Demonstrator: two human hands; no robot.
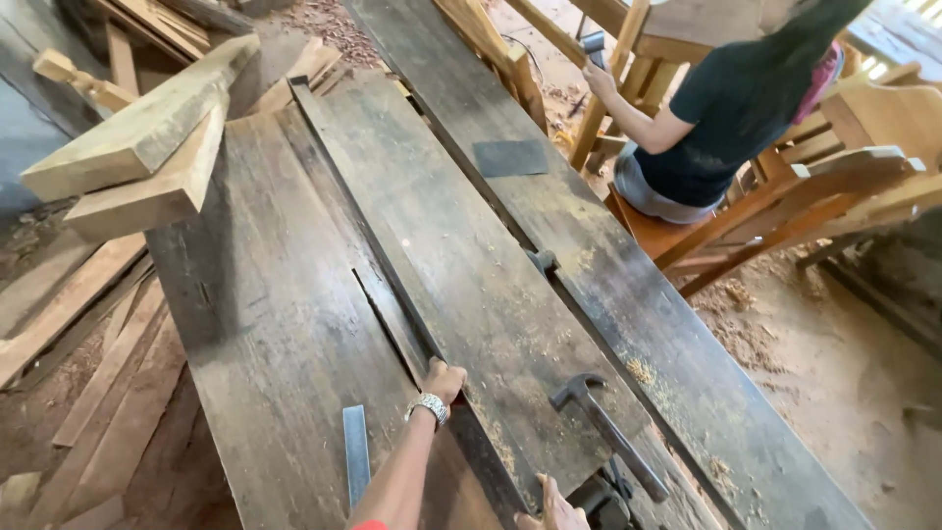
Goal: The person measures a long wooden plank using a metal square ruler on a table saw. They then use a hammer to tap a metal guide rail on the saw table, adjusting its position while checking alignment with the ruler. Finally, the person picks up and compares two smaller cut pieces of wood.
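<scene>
Woodshop, dirt floor, shavings everywhere. Worktop (294,324) is dark planks running 7 to 1 o'clock. Left hand (444,381) reaches into the groove between two planks, grip curled onto the edge of the thin strip (392,314) lying there; how tightly it's closed I can't tell. Right hand (554,508) at 6 o'clock rests on the plank end, fingers mostly cut off by the frame, grip unclear. Claw hammer (608,432) lies untouched just right of it. Metal ruler (355,453) lies flat at 7. Strip is seated in the groove, not lifted. Another person (726,108) sits at 2 o'clock working on chair frames.
</scene>
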